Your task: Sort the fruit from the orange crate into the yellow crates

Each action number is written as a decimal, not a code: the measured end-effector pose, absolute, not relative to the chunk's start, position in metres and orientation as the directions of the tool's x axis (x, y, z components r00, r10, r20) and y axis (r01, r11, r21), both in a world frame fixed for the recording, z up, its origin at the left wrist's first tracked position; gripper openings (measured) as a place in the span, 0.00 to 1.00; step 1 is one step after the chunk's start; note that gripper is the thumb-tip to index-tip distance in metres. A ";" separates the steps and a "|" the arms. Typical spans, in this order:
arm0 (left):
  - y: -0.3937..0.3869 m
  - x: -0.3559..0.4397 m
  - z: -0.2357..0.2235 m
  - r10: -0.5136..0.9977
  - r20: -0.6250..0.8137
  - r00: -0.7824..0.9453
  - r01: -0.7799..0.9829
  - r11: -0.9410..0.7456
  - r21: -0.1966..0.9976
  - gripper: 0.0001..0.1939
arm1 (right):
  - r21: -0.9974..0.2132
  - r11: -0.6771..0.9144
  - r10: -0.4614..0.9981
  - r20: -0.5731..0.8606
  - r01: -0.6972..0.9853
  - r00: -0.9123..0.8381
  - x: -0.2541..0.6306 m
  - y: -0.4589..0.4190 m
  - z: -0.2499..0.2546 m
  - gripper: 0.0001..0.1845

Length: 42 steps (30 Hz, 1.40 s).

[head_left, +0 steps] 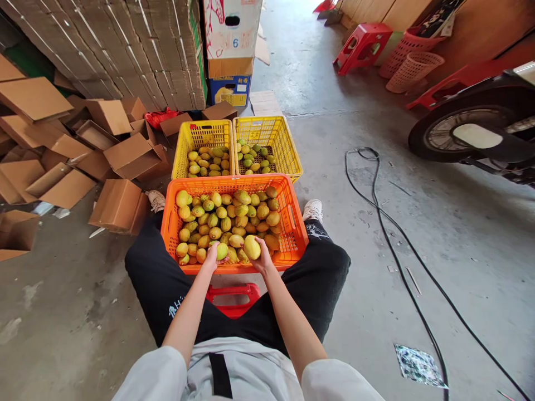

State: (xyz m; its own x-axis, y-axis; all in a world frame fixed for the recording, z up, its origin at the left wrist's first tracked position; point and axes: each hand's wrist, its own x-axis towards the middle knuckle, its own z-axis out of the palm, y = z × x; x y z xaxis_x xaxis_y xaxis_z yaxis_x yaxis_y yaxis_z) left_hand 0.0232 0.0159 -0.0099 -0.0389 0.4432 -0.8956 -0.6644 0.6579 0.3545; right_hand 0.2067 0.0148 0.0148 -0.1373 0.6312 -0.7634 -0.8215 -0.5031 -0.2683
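Observation:
My left hand [212, 258] is closed around a green-yellow oval fruit [222, 251], over the near side of the orange crate [300, 245]. To its right, my right hand [263, 259] grips a larger, paler yellow fruit [252, 247]. Many more yellow, green and orange-tinged oval fruits [225, 224] fill much of the crate below my hands. The exact kind of fruit is not clear. This crate sits between my knees. Behind it stand two yellow crates, the left one [180, 150] and the right one [292, 147], both holding similar fruit.
Open cardboard boxes [129, 153] lie heaped on the left, before stacked flat cartons [125, 50]. A black cable [387, 234] loops over the floor at right, near a motorbike wheel [455, 133]. A red stool [363, 47] and pink baskets [413, 69] stand farther back.

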 end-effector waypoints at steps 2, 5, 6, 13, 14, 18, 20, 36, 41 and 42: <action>0.016 0.024 -0.007 0.394 -0.917 -0.056 -0.614 0.711 0.343 0.11 | -0.248 -0.502 0.608 -0.783 -0.828 -0.134 0.207 0.016 0.016 0.07; 0.017 0.025 -0.001 0.364 -0.929 -0.066 -0.560 0.757 0.337 0.15 | -0.209 -0.500 0.592 -0.791 -0.840 -0.156 0.208 0.017 0.017 0.09; 0.017 0.025 0.000 0.362 -0.930 -0.067 -0.548 0.765 0.338 0.16 | -0.192 -0.503 0.588 -0.790 -0.843 -0.171 0.208 0.018 0.016 0.10; 0.016 0.025 0.008 0.429 -0.899 -0.084 -0.469 0.779 0.416 0.21 | -0.169 -0.540 0.570 -0.794 -0.825 -0.210 0.208 0.020 0.009 0.17; 0.016 0.025 0.008 0.443 -0.892 -0.086 -0.455 0.779 0.431 0.21 | -0.179 -0.546 0.570 -0.795 -0.819 -0.206 0.208 0.020 0.007 0.18; 0.015 0.026 0.007 0.481 -0.871 -0.095 -0.421 0.774 0.473 0.14 | -0.251 -0.563 0.593 -0.786 -0.788 -0.173 0.207 0.019 0.003 0.15; 0.014 0.027 0.007 0.505 -0.858 -0.095 -0.421 0.760 0.494 0.15 | -0.305 -0.561 0.624 -0.767 -0.770 -0.151 0.207 0.018 0.000 0.12; 0.008 0.024 0.013 0.599 -0.800 -0.037 -0.520 0.672 0.527 0.10 | -0.637 -0.508 0.769 -0.639 -0.580 0.028 0.198 0.011 -0.007 0.23; 0.008 0.024 0.008 0.576 -0.817 -0.002 -0.508 0.703 0.497 0.22 | -0.518 -0.549 0.739 -0.667 -0.656 -0.092 0.200 0.012 -0.006 0.16; 0.008 0.023 0.007 0.573 -0.819 0.003 -0.509 0.706 0.492 0.24 | -0.501 -0.561 0.734 -0.670 -0.660 -0.115 0.200 0.012 -0.006 0.15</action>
